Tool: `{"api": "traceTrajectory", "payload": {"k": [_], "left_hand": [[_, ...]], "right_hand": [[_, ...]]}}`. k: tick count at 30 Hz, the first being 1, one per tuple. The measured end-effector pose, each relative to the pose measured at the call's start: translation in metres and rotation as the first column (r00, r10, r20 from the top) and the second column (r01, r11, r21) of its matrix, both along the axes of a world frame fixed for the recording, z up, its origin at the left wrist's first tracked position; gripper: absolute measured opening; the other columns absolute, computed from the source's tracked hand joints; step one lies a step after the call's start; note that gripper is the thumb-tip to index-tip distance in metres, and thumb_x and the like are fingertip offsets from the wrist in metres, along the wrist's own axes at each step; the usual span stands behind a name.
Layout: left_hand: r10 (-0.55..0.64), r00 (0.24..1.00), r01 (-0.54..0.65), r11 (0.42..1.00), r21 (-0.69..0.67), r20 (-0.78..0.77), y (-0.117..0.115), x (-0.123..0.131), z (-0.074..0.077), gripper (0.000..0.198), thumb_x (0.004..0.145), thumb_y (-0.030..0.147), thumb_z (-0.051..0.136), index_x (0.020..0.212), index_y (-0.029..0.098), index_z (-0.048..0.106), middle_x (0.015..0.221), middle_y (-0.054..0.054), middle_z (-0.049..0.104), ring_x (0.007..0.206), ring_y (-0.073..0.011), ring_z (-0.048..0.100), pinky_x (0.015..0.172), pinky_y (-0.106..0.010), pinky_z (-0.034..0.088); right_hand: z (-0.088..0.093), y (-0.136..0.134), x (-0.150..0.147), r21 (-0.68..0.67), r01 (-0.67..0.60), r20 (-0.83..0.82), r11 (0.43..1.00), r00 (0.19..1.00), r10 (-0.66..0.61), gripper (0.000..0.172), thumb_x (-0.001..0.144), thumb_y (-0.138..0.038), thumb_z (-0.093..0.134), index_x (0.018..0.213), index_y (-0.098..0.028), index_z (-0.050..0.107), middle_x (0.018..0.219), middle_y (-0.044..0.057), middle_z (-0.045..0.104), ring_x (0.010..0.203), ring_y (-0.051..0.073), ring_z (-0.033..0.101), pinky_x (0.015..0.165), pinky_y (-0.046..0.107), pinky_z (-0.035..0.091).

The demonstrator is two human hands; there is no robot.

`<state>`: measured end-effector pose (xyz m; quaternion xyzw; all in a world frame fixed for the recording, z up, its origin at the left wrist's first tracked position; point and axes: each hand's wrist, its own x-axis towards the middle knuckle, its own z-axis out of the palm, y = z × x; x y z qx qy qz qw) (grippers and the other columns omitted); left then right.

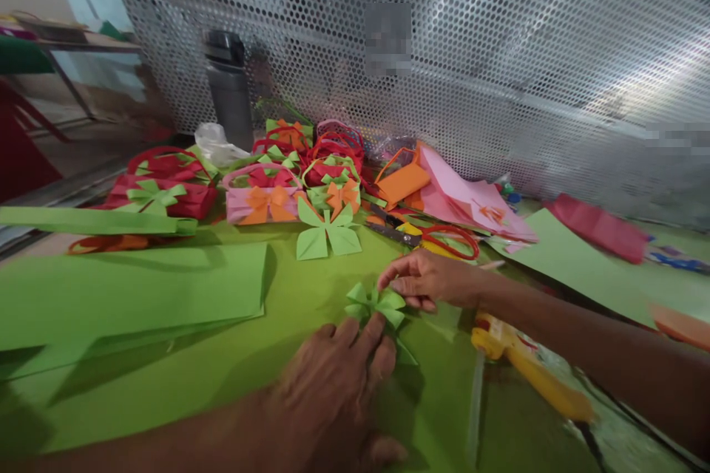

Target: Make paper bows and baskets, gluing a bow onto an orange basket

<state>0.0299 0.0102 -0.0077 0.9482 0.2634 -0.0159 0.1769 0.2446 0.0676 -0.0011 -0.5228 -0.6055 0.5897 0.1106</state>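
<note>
A light-green paper flower (375, 304) with folded petals lies on the green tabletop in front of me. My left hand (338, 377) rests palm down, its fingertips touching the flower's near side; the thumb is apart. At the flower's right edge, my right hand (424, 281) has thumb and index finger closed on a petal. Another green cut-paper shape (328, 235) with four petals lies just beyond. To the right is a yellow hot glue gun (532, 369) with a clear glue stick. Scissors (427, 236) with red-orange handles lie past my right hand.
Small paper bags with bows (263, 199) stand in rows at the back. Green paper sheets (138, 295) lie left; pink paper (460, 192) and pale-green paper (588, 259) lie right. A dark bottle (228, 89) stands against the perforated metal panel (310, 29).
</note>
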Motion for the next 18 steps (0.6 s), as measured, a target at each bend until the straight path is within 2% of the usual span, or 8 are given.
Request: {"api": "traceTrajectory", "payload": {"k": [3,7,13,18], "left_hand": [[0.000,1.000,0.000,1.000,-0.003,-0.014,0.0009,0.0008,0.0013,0.071,0.075,0.053,0.064,0.129,0.011,0.048,0.140,-0.020,0.042,0.113,-0.0373,0.050,0.088,-0.053,0.047],[-0.014,1.000,0.014,1.000,0.006,-0.017,0.0014,0.0008,0.0007,0.072,0.076,0.054,0.063,0.131,0.010,0.046,0.141,-0.020,0.041,0.113,-0.0373,0.050,0.088,-0.053,0.047],[-0.016,1.000,0.016,1.000,-0.001,0.003,0.0015,0.0005,0.0010,0.072,0.076,0.054,0.063,0.131,0.009,0.047,0.140,-0.021,0.041,0.111,-0.0372,0.050,0.087,-0.053,0.047],[-0.023,1.000,0.023,0.999,0.034,-0.008,-0.0001,-0.0004,-0.0014,0.072,0.079,0.056,0.058,0.132,0.009,0.044,0.141,-0.021,0.040,0.113,-0.0378,0.048,0.088,-0.053,0.046]], "right_hand": [[0.0016,0.0046,-0.0001,-0.048,-0.086,-0.037,0.995,0.996,0.084,0.036,0.074,-0.043,0.065,0.092,-0.012,0.061,0.052,-0.008,0.052,0.036,0.002,0.038,0.036,0.014,0.029],[0.0015,0.0077,-0.0018,-0.070,-0.147,-0.034,0.987,0.989,0.145,0.028,0.073,-0.039,0.064,0.084,-0.014,0.059,0.051,-0.009,0.052,0.036,0.002,0.038,0.036,0.015,0.029],[-0.0018,0.0105,-0.0023,-0.013,-0.136,0.047,0.991,0.990,0.137,0.022,0.073,-0.037,0.061,0.069,-0.016,0.053,0.050,-0.008,0.051,0.036,0.003,0.039,0.036,0.016,0.028],[0.0032,0.0109,-0.0090,0.061,-0.128,0.180,0.990,0.977,0.115,0.021,0.072,-0.034,0.056,0.060,-0.017,0.050,0.047,-0.008,0.047,0.037,0.004,0.039,0.038,0.017,0.027]]}}
